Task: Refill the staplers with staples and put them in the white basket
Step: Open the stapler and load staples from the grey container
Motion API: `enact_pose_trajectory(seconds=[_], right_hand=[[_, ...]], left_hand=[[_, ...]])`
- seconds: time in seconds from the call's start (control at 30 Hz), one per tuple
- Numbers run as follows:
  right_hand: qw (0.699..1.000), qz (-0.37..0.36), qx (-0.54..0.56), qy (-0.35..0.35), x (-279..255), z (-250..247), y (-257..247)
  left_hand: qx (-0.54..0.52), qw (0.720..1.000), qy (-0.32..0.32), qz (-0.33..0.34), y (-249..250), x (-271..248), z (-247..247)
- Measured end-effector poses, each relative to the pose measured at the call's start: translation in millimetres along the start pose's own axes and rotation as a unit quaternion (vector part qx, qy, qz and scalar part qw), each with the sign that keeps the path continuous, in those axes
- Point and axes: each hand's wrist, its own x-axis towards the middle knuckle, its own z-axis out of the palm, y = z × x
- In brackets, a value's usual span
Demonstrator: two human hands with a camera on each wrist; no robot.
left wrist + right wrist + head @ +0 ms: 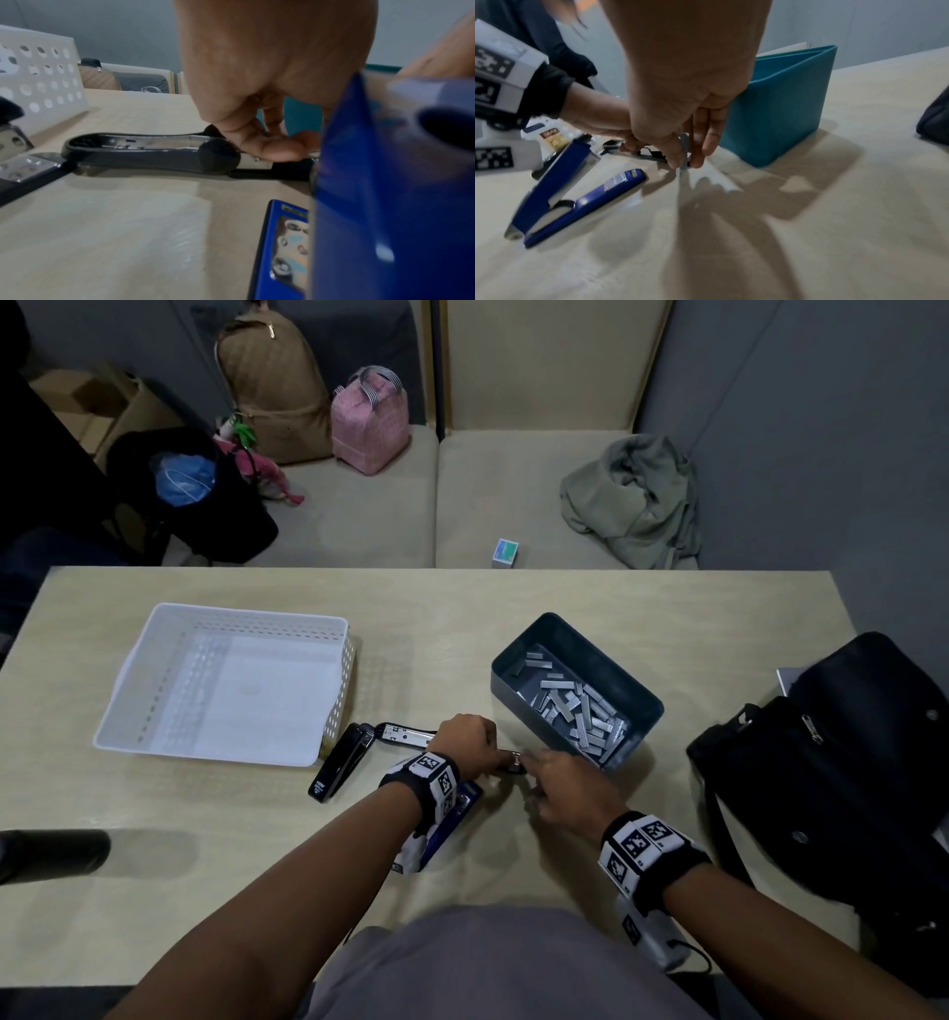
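Bench first: white basket toward its left edge, teal box of staples right of centre. Between them lies an opened black stapler, left hand pinching its metal rail. Right hand fingers pinch a staple strip beside it; an open blue stapler lies nearer.

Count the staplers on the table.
3. One black stapler beside the white basket, an opened stapler held by the left hand, a blue stapler beneath that wrist.

Black bag, pink bag
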Motion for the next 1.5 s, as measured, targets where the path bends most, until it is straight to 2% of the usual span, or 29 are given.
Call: enact_pose_trajectory(seconds=[0.23,0.47,0.57,0.73,0.9,0.97,1.07,1.23,1.33,1.43,1.5], right_hand=[[0.988,-0.031,-0.136,-0.063,0.2,0.7,-0.3],[0.979,-0.024,-0.182,-0.09,4.3,-3.7,-6.8],[0.976,-0.017,-0.193,-0.102,6.7,-9.1,-11.4],[0.97,-0.002,-0.223,-0.094,18.1,-9.7,-26.2],[0.968,-0.006,-0.225,-0.116,19.6,-18.6,-27.8],[0.968,-0.011,-0.221,-0.116,17.6,-19.7,-27.0],[0.97,-0.015,-0.214,-0.112,15.3,-19.8,-24.8],[0.977,0.001,-0.179,-0.117,17.4,-15.1,-18.7],[0.983,0.004,-0.139,-0.121,22.6,-11.0,-15.2],[0.992,0.017,-0.063,-0.105,27.9,-6.6,-13.5],[0.997,0.049,0.047,-0.043,31.8,-7.0,-13.0]], left_hand=[[0.006,1.0,-0.016,-0.015,4.7,2.8,2.5],[0.03,0.999,-0.016,-0.02,1.3,5.7,1.4],[0.092,0.995,-0.006,-0.032,-2.1,5.7,-4.0],[0.203,0.977,0.046,-0.055,-7.1,0.9,-4.7],[0.255,0.955,0.062,-0.134,-19.5,-4.7,-21.5],[0.277,0.945,0.054,-0.163,-26.3,-7.8,-25.9],[0.234,0.955,0.026,-0.18,-34.0,-10.6,-25.2],[0.154,0.982,0.031,-0.104,-48.6,-13.5,-18.8],[0.146,0.986,0.042,-0.074,-56.2,-14.5,-16.9],[0.143,0.986,0.057,-0.064,-58.3,-16.7,-13.6],[0.142,0.986,0.062,-0.062,-59.7,-17.4,-11.9]])
